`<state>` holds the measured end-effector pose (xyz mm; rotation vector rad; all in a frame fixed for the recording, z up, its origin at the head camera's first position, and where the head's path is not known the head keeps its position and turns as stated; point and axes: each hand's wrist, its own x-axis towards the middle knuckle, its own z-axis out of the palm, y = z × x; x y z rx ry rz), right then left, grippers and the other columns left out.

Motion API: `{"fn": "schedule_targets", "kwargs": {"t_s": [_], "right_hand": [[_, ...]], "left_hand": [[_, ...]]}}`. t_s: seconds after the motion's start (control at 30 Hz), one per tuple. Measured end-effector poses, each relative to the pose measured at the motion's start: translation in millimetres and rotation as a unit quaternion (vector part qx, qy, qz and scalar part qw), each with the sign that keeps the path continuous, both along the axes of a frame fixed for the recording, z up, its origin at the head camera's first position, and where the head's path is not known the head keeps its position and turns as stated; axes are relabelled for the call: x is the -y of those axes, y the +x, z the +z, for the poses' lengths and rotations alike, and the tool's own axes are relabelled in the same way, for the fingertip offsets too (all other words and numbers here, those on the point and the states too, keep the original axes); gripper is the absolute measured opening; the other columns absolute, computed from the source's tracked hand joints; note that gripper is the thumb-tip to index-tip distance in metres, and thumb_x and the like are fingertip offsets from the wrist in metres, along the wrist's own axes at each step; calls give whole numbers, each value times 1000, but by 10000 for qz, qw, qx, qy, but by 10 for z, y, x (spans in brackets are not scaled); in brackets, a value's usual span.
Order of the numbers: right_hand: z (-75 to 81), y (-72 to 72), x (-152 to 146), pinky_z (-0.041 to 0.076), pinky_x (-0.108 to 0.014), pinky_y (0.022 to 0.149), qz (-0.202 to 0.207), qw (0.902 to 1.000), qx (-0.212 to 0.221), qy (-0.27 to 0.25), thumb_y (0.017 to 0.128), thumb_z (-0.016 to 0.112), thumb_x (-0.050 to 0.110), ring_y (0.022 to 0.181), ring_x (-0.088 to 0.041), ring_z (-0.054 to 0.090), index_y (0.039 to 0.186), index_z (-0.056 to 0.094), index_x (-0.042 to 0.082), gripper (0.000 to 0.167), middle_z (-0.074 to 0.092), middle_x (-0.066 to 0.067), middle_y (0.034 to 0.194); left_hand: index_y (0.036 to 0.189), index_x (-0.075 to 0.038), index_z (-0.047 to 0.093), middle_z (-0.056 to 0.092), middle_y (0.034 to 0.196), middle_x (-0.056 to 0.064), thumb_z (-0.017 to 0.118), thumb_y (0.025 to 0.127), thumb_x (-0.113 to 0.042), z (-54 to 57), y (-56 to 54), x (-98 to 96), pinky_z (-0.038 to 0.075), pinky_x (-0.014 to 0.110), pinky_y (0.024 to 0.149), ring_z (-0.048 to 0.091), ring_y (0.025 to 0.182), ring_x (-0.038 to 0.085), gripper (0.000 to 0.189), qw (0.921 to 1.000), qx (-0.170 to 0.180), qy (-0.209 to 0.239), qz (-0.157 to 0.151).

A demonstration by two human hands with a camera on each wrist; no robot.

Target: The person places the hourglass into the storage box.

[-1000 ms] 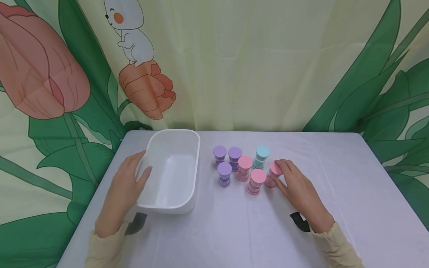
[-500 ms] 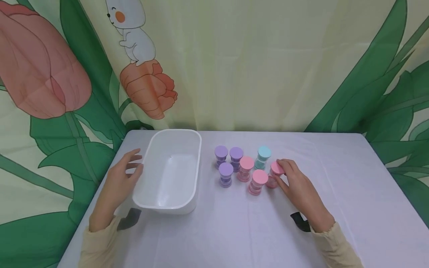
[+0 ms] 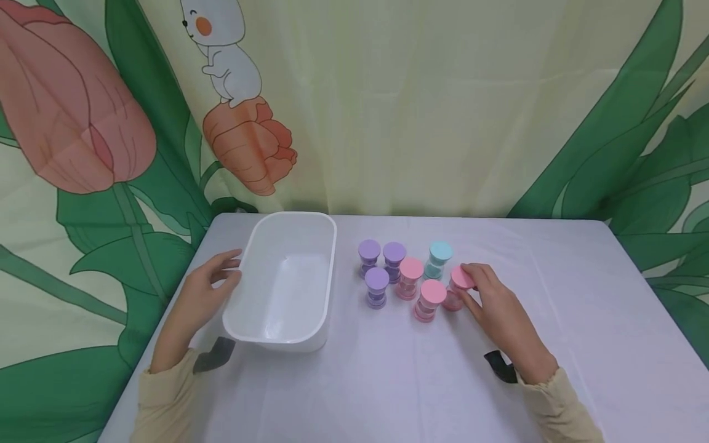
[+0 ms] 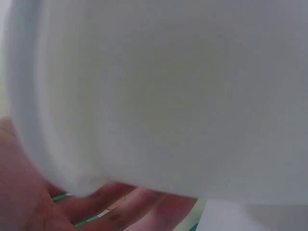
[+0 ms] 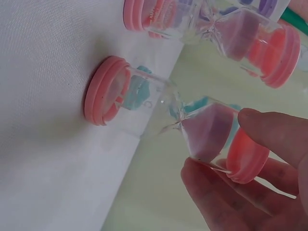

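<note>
My right hand [image 3: 501, 311] pinches the upper end of a pink hourglass [image 3: 460, 282] between thumb and fingers. In the right wrist view, the pink-capped hourglass [image 5: 209, 132] stands upright with its lower cap on the table and sand in its upper bulb. Two more pink hourglasses [image 3: 430, 298] stand to its left, a teal hourglass [image 3: 439, 258] behind, and three purple hourglasses [image 3: 377, 286] farther left. My left hand [image 3: 202, 298] is at the left side of a white plastic basin [image 3: 327, 307], fingers loosely bent. The basin's wall [image 4: 192, 96] fills most of the left wrist view, partly hiding the fingers.
A white cloth covers the table [image 3: 382, 381]. Behind it hangs a curtain [image 3: 421, 123] printed with a rabbit, a carrot, a tulip and leaves. The basin's inside shows nothing in it.
The left hand has come off the basin's rim, its thumb no longer over the edge, and moved slightly left. The right hand keeps its hold on the pink hourglass. The head view shifts slightly.
</note>
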<state>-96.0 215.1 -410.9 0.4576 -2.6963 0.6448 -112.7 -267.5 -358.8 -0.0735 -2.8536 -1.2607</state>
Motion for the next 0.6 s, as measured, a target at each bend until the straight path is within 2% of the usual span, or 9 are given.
{"fn": "schedule_targets", "kwargs": {"t_s": [0.33,0.6], "right_hand": [[-71,-30,-32,58,-46,78,69,9996,-171,-235,79,80,-2,94,-33,69,129,52,-3,57,55,-17,120],[-96,-28,-52,58,-45,79,12,9989,-327,-325,76,82,-2,93,-31,69,128,55,-3,59,57,-15,119]], "left_hand": [[145,-5,49,53,143,19,56,101,-27,-50,4,55,53,56,93,57,122,40,49,9993,254,268,52],[144,-6,51,56,139,18,61,99,-27,-77,-10,73,54,49,91,58,120,37,51,9988,218,430,53]]}}
